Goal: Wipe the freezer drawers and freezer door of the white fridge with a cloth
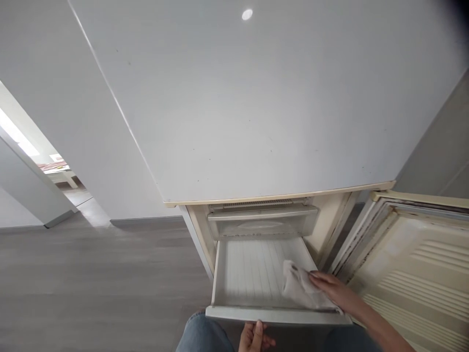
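Observation:
A white freezer drawer [256, 313] is pulled out of an open freezer and shows a ribbed, bare bottom. My left hand [254, 336] is at the lower edge of its front panel, fingers curled and thumb up against the panel. Inside the drawer, at its right side, my right hand [326, 286] presses a crumpled whitish cloth [298, 286] with a dark spot on it. The cloth lies between my palm and the drawer's right wall and bottom. Part of my right fingers is hidden behind the cloth.
Above the pulled-out drawer sits a closed translucent drawer [262, 222]. The freezer door [421, 264] stands open on the right, its seal stained dark. The grey plank floor [110, 283] stretches left, and my knee [205, 335] is close below the drawer.

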Demonstrator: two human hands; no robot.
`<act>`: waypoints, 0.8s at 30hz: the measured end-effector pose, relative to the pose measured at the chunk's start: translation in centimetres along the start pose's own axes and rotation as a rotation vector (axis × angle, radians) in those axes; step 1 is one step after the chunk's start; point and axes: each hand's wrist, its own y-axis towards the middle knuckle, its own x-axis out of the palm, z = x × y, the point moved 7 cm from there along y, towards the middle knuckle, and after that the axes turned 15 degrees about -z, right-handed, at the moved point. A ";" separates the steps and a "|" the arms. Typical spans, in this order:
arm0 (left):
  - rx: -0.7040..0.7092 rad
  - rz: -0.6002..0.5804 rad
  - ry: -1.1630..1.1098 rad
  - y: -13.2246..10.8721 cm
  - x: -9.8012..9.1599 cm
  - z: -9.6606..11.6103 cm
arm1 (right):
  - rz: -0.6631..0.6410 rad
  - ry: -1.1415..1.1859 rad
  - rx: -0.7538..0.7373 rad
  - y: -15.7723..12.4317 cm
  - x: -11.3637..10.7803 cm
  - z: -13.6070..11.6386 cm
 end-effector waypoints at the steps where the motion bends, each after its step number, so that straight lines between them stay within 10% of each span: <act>1: -0.006 0.000 -0.009 -0.1 0.1 0.2 | 0.093 0.094 0.014 -1.4 -1.5 0.3; 7: -0.056 -0.042 -0.166 -0.8 0.3 1.0 | 0.563 0.044 0.143 -10.1 -3.7 3.1; 13: -0.088 -0.143 -0.344 -1.1 -0.1 0.6 | 0.675 -0.570 -0.386 -11.2 4.9 1.4; 24: -0.077 -0.244 -0.407 -0.5 0.0 -0.3 | 0.715 -0.668 -0.481 -8.5 12.5 -0.7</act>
